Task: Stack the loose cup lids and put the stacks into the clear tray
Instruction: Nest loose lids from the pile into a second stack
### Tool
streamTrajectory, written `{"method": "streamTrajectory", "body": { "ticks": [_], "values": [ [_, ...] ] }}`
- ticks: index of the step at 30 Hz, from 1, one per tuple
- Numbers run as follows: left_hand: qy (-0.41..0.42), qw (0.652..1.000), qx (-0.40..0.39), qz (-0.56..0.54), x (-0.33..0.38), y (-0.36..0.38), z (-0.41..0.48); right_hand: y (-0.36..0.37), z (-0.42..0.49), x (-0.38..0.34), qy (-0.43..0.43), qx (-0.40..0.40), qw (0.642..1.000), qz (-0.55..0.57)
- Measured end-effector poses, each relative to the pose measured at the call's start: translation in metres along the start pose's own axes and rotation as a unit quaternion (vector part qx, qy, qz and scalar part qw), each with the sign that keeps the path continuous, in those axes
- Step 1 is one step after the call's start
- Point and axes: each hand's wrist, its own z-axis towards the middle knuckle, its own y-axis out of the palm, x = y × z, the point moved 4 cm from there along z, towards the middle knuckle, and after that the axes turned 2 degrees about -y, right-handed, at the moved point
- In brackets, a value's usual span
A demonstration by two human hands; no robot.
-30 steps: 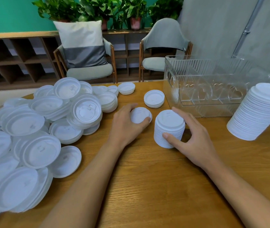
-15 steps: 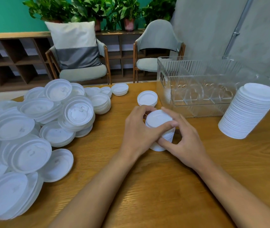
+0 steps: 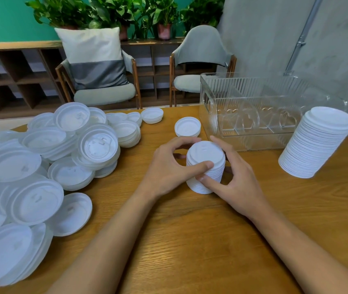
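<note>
Loose lids: a big heap of white plastic cup lids (image 3: pixel 41 166) is sprawling over the left part of the wooden table (image 3: pixel 190 240), many lying upside down and overlapping.
Small piles: two low piles of smaller lids are sitting behind the hands, one (image 3: pixel 152 115) near the far table edge and one (image 3: pixel 187 126) just left of the tray.
Left hand: the left hand (image 3: pixel 166 170) is gripping the short stack from its left side, fingers curling round the far upper edge and the thumb lying across the near side.
Short stack: a short stack of small white lids (image 3: pixel 206 166) is standing upright on the table at the middle, held between both hands and just in front of the tray's near left corner, outside it.
Right hand: the right hand (image 3: pixel 238 181) is gripping the same stack from the right, its thumb pressing low on the near side and its fingers wrapping behind.
Tray: a clear ribbed plastic tray (image 3: pixel 253 111) with dividers is sitting on the far right of the table; no lids are showing inside it.
Tall stack: a tall stack of larger white lids (image 3: pixel 315 143) is standing at the tray's right front, leaning slightly.
Background: two grey chairs, one holding a cushion (image 3: pixel 94 58), are standing behind the table, with potted plants (image 3: pixel 126 13) on a wooden shelf unit.
</note>
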Motion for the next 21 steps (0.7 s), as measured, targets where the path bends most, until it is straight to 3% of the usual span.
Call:
{"method": "streamTrajectory", "body": {
  "ticks": [11,14,17,21],
  "values": [
    [-0.001,1.000,-0.026,-0.004,-0.015,0.002,0.000,0.001,-0.002,0.004,0.015,-0.012,1.000,-0.013],
    [-0.003,1.000,0.004,-0.003,-0.024,-0.001,0.001,-0.003,-0.001,0.006,0.019,0.011,0.999,-0.033],
    [0.007,0.992,0.080,0.097,-0.035,-0.007,0.006,-0.008,-0.001,0.011,0.033,0.039,0.998,-0.039],
    [0.040,0.965,0.061,0.253,-0.050,-0.003,0.024,-0.008,0.001,0.015,0.039,0.057,0.997,-0.046]
  ]
}}
